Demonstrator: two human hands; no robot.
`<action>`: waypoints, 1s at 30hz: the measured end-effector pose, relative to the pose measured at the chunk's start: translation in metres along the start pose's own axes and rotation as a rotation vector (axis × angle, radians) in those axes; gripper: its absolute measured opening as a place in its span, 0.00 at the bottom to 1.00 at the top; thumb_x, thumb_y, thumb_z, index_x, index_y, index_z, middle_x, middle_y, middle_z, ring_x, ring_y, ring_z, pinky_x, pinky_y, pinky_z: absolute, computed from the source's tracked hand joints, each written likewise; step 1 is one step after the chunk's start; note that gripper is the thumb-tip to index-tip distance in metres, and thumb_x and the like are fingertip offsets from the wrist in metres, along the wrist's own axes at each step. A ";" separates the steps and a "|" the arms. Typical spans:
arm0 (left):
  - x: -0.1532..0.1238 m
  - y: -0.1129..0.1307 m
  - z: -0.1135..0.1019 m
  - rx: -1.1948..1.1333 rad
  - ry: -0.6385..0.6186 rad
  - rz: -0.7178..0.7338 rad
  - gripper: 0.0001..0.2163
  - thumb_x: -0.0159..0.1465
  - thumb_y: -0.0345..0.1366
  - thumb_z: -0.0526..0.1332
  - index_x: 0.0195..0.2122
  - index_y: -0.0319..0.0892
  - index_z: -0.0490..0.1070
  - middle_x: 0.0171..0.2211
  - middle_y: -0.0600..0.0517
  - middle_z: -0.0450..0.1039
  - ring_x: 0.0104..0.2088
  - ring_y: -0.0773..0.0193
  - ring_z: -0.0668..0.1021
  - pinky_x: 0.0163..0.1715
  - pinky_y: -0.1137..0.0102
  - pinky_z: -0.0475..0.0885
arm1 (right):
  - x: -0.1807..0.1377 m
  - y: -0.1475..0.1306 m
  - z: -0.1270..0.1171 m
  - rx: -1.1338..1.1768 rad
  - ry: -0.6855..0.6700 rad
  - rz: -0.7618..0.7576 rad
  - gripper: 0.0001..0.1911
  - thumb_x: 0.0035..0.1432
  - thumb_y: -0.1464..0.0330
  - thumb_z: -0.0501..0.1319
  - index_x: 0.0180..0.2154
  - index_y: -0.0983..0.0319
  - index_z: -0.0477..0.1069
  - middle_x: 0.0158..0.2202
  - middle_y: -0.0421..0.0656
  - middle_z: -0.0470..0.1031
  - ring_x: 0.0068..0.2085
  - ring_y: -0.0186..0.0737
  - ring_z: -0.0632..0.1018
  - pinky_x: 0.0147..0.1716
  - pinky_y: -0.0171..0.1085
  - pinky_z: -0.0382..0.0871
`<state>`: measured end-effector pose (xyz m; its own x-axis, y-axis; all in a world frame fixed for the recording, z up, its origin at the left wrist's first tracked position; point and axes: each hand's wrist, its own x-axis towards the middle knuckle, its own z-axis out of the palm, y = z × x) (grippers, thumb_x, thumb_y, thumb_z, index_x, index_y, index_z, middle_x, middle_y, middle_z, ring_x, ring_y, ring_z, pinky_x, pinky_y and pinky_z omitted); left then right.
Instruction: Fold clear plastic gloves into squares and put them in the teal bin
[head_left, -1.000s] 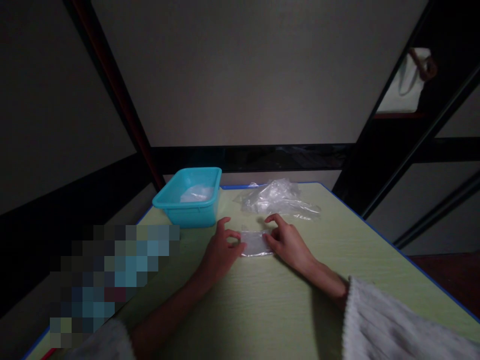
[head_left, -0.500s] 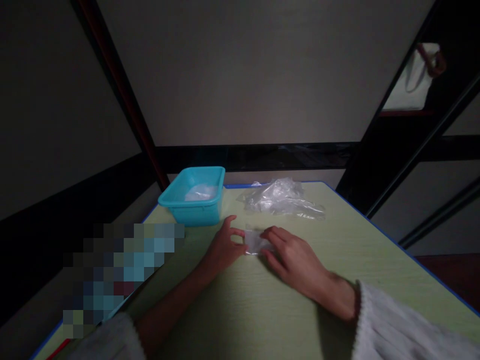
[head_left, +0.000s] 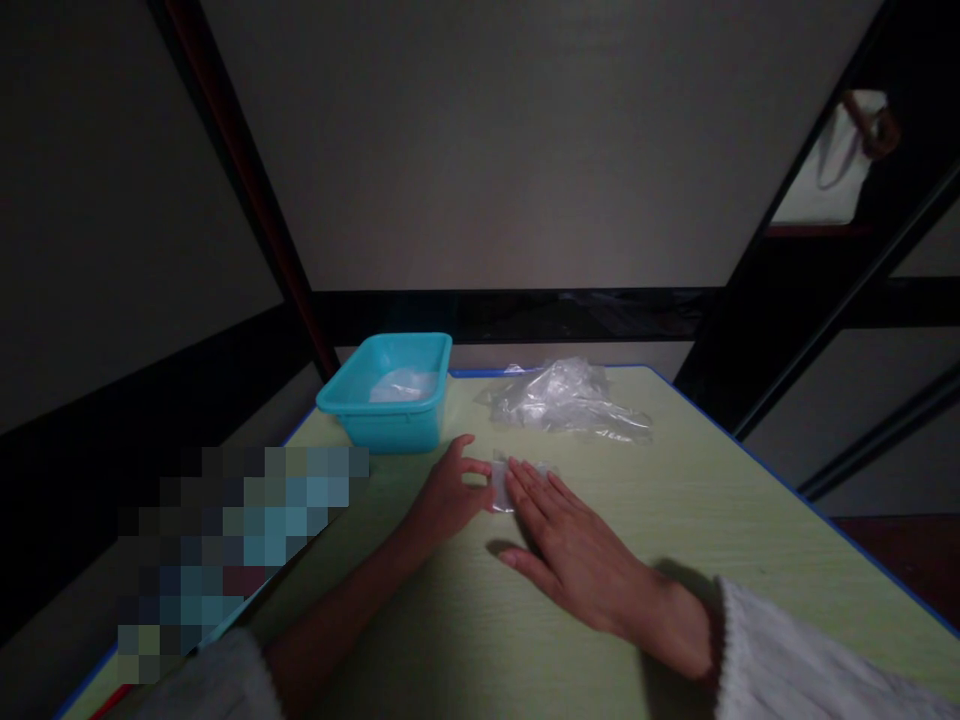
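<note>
A small translucent plastic bag (head_left: 501, 486) lies flat on the table in the middle of the view. My left hand (head_left: 448, 492) is at its left edge, fingertips holding that side, with one finger raised off it. Across the right part of the bag my right hand (head_left: 564, 540) rests flat, fingers stretched out together and thumb apart. It covers much of the bag, so whatever lies inside cannot be made out.
A turquoise plastic basket (head_left: 390, 425) with clear plastic bags (head_left: 405, 385) in it stands at the back left. Crumpled clear plastic (head_left: 566, 395) lies at the back. A blurred-out object (head_left: 262, 540) is along the left edge of the pale table (head_left: 712, 500).
My right hand has gone from curled fingers at the bag's right side to lying flat over it. The left hand stays at the left edge.
</note>
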<state>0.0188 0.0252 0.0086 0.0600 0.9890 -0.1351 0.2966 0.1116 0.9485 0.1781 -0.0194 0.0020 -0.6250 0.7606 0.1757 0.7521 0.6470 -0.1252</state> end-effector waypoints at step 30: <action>-0.024 -0.031 0.005 0.931 -0.067 0.819 0.20 0.62 0.28 0.46 0.56 0.31 0.58 0.58 0.38 0.58 0.59 0.55 0.61 0.56 0.57 0.59 | -0.001 0.004 0.007 -0.017 0.020 0.039 0.44 0.59 0.47 0.44 0.59 0.79 0.50 0.61 0.62 0.48 0.62 0.54 0.51 0.58 0.53 0.50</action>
<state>0.0134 -0.0025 -0.0189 0.5864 0.7254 0.3604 0.7110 -0.6741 0.2000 0.1805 -0.0170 -0.0058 -0.5912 0.7838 0.1902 0.7794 0.6158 -0.1155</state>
